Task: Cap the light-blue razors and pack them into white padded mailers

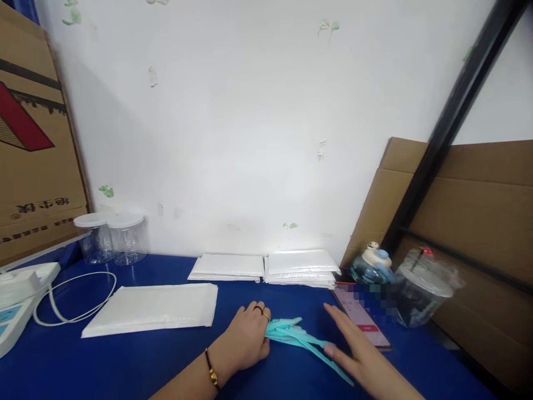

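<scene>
Turquoise strips (pixel 291 331) on blue tabletop (pixel 287 380); left hand (pixel 249 336) clamped on left ends; right hand (pixel 360 347) spread, thumb at right part, near phone (pixel 360 316) edge; tabletop gap before white packets (pixel 302 262).

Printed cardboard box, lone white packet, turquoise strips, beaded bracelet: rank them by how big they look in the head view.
1. Printed cardboard box
2. Lone white packet
3. Turquoise strips, partly covered by the left hand
4. Beaded bracelet
</scene>
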Tool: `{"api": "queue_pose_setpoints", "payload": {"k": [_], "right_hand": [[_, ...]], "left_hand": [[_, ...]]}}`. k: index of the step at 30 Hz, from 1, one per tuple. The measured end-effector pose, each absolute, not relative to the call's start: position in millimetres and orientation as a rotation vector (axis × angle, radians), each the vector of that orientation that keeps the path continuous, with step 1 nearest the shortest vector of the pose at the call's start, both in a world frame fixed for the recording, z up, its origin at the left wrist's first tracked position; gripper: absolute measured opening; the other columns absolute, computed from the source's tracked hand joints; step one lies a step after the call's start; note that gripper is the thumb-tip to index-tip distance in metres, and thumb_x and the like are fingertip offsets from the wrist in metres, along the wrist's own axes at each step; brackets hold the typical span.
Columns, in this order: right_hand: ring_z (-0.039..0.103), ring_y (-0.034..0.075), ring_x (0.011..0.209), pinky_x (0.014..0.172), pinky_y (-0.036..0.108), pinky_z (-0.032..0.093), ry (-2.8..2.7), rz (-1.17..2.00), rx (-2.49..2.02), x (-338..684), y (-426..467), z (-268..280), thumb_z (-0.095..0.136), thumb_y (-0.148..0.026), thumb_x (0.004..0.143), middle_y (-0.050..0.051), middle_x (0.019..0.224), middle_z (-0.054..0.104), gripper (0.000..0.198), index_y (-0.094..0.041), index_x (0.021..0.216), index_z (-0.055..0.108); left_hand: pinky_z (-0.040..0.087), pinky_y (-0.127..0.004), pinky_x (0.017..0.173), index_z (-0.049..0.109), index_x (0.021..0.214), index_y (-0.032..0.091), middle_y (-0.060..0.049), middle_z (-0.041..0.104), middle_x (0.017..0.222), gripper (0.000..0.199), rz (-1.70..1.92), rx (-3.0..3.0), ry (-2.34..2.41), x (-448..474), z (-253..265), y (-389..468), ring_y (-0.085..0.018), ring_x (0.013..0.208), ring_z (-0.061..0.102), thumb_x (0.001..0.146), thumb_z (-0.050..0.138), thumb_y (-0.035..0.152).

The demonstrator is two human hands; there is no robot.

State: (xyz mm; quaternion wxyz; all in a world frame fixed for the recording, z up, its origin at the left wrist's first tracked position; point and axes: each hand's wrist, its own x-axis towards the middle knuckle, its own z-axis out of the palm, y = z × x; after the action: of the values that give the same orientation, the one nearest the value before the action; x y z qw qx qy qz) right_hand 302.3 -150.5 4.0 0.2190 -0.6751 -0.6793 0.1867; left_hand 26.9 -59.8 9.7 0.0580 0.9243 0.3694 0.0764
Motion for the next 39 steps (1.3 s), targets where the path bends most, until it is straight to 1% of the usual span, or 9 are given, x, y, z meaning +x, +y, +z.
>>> {"api": "queue_pose_setpoints", "payload": {"k": [4, 6, 10, 16, 20, 24, 29, 33, 39], "right_hand": [[0.015, 0.027, 0.137, 0.112, 0.042, 0.020, -1.902, 0.500, -1.978, 306, -180, -24, 0.047, -0.058, 0.081, 0.002, 0.150, 0.021, 0.069, -0.026, 0.140, 0.031], [0.020, 0.025, 0.136, 0.112, 0.040, 0.020, -1.940, 0.508, -1.949, 304, -182, -27, 0.041, -0.056, 0.086, 0.001, 0.148, 0.025, 0.059, -0.027, 0.138, 0.036], [0.022, 0.020, 0.136, 0.113, 0.038, 0.019, -2.110, 0.541, -1.831, 297, -174, -14, 0.032, -0.049, 0.092, -0.002, 0.147, 0.027, 0.052, -0.031, 0.140, 0.030], [0.008, 0.021, 0.139, 0.114, 0.041, 0.014, -2.367, 0.480, -1.668, 271, -147, 0, 0.034, -0.051, 0.091, 0.002, 0.152, 0.005, 0.066, -0.026, 0.145, 0.007], [0.006, 0.021, 0.139, 0.114, 0.041, 0.011, -2.456, 0.408, -1.596, 248, -120, -8, 0.035, -0.055, 0.089, 0.006, 0.152, 0.004, 0.072, -0.020, 0.145, 0.007], [0.009, 0.023, 0.139, 0.113, 0.043, 0.012, -2.427, 0.379, -1.571, 232, -106, -12, 0.038, -0.057, 0.087, 0.009, 0.151, 0.017, 0.072, -0.018, 0.144, 0.019], [0.023, 0.024, 0.135, 0.110, 0.042, 0.023, -2.366, 0.398, -1.475, 224, -108, -11, 0.046, -0.052, 0.086, 0.010, 0.141, 0.038, 0.052, -0.018, 0.125, 0.045], [0.032, 0.022, 0.131, 0.107, 0.036, 0.030, -2.317, 0.388, -1.450, 219, -112, -14, 0.045, -0.043, 0.089, 0.012, 0.137, 0.042, 0.039, -0.017, 0.118, 0.047], [0.042, 0.022, 0.123, 0.102, 0.036, 0.037, -2.289, 0.329, -1.448, 213, -116, -15, 0.046, -0.033, 0.089, 0.011, 0.128, 0.046, 0.035, -0.019, 0.121, 0.043]], "left_hand": [[0.028, -0.051, 0.100, 0.039, 0.132, 0.022, -0.012, 0.043, 0.131, 0.077, 0.304, 2.681, 0.999, 23, 5, -53, -0.033, 0.121, 0.036, 0.068, 0.057, 0.061], [0.023, -0.047, 0.105, 0.034, 0.136, 0.023, -0.012, 0.039, 0.136, 0.083, 0.309, 2.650, 0.906, 22, 3, -48, -0.031, 0.126, 0.031, 0.067, 0.057, 0.065], [0.022, -0.043, 0.106, 0.038, 0.134, 0.026, -0.010, 0.039, 0.136, 0.077, 0.314, 2.616, 0.807, 22, -1, -41, -0.029, 0.127, 0.032, 0.069, 0.059, 0.062], [0.025, -0.042, 0.105, 0.034, 0.137, 0.025, -0.009, 0.042, 0.135, 0.073, 0.320, 2.560, 0.700, 25, -3, -42, -0.027, 0.127, 0.032, 0.073, 0.062, 0.047], [0.030, -0.037, 0.102, 0.024, 0.141, 0.020, -0.011, 0.043, 0.133, 0.083, 0.322, 2.446, 0.638, 22, 3, -44, -0.024, 0.124, 0.035, 0.071, 0.064, 0.041], [0.034, -0.037, 0.101, 0.018, 0.142, 0.015, -0.015, 0.038, 0.136, 0.104, 0.298, 2.418, 0.618, 19, 7, -44, -0.027, 0.124, 0.035, 0.059, 0.073, 0.045], [0.038, -0.042, 0.095, 0.043, 0.126, 0.013, -0.016, 0.049, 0.123, 0.070, 0.263, 2.643, 0.951, 21, 11, -53, -0.030, 0.117, 0.042, 0.067, 0.070, 0.041], [0.045, -0.040, 0.083, 0.054, 0.107, 0.008, -0.018, 0.057, 0.107, 0.034, 0.133, 2.836, 1.133, 27, 13, -65, -0.029, 0.101, 0.053, 0.078, 0.055, 0.026], [0.049, -0.039, 0.075, 0.059, 0.096, 0.007, -0.018, 0.063, 0.093, 0.028, -0.011, 2.890, 1.161, 44, 11, -68, -0.029, 0.084, 0.062, 0.069, 0.054, 0.016]]}}
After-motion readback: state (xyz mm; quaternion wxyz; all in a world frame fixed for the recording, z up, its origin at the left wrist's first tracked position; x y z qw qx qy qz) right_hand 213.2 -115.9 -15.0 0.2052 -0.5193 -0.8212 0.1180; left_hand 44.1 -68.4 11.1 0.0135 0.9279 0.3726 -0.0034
